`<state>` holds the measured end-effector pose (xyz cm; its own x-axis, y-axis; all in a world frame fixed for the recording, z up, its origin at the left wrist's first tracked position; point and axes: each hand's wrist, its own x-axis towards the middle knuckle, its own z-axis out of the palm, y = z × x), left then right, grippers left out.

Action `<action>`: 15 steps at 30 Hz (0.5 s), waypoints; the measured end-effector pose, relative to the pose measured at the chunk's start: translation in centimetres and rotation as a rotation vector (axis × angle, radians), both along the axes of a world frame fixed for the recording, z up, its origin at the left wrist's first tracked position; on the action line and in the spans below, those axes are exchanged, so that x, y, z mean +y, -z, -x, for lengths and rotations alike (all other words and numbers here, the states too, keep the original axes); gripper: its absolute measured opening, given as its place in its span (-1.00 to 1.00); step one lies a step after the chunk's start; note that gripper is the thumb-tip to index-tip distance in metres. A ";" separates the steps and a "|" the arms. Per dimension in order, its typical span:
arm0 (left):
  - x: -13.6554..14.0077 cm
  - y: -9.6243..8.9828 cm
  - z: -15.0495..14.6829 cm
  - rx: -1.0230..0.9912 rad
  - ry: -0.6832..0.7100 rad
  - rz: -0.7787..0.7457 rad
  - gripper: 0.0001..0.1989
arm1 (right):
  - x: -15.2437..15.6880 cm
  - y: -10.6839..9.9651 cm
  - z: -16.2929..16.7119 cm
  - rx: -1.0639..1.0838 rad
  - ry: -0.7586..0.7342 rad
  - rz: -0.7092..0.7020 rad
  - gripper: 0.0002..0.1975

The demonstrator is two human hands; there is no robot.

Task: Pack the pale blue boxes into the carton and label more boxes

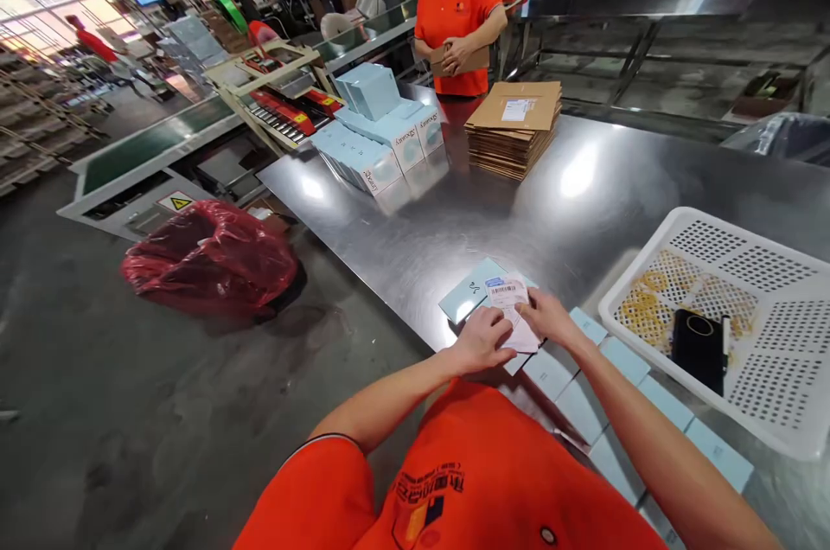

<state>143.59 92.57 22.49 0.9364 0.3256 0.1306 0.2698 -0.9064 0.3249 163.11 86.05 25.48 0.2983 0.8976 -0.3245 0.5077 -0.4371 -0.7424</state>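
A small stack of white printed slips [507, 296] with a barcode and a blue mark lies near the table's edge in front of me. My left hand [481, 341] grips the slips at their lower left side, its fingers curled over the paper. At the right edge, my right hand [545, 316] pinches the same slips between thumb and fingers. Partly under the paper is a light blue box [468, 290] with a dark logo. More light blue boxes [582, 405] stand in rows by my right forearm, which covers some of them.
A white perforated basket [778, 342] holds yellow rubber bands [648, 299], a black phone-like object [695, 347] and a pen. Across the metal table [415, 247] stand flat cardboard mailers [512, 126] and blue boxes [369, 135]. A co-worker [457, 14] holds cardboard. A red bag [211, 260] sits left.
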 end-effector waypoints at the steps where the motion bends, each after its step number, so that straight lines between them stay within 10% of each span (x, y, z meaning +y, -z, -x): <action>1: 0.0 0.0 0.0 0.002 -0.004 -0.009 -0.65 | -0.1 0.0 -0.5 0.172 0.008 -0.012 -0.52; 5: -0.1 0.0 0.0 0.006 -0.003 -0.016 -0.70 | -0.6 0.0 -1.2 0.600 0.140 -0.040 -0.20; 8: -0.4 0.3 0.3 -0.038 0.003 0.015 -0.70 | -0.8 0.1 0.3 0.348 0.215 -0.144 -0.54; 15: 0.0 0.1 2.6 -0.367 -0.105 0.179 -0.36 | -2.7 -4.2 -2.9 0.026 0.668 -0.571 -0.57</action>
